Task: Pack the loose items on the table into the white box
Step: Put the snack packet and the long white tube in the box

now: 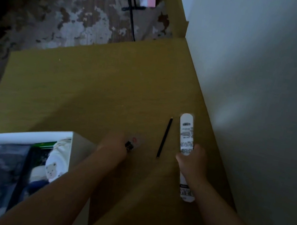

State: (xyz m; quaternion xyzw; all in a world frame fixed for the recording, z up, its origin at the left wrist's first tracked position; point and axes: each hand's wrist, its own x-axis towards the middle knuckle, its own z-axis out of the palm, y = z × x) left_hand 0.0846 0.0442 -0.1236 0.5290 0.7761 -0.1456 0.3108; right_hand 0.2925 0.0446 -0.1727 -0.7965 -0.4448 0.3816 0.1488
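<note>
The white box is seen open just left of the left forearm, its near corner almost touching the arm. Inside it are packed a white cloth with a small bear print, a green-edged dark item and dark, blurred contents that cannot be identified.

The right hand is closed around the middle of a long white packet with printed labels; the packet's ends stick out beyond the hand, away from and towards the person. A black pencil lies on the yellow table just left of that grip, between the two hands, untouched. The left hand is curled over a small black object at its fingertips, beside a small red mark; whether the object is actually gripped cannot be told in the dim light
</note>
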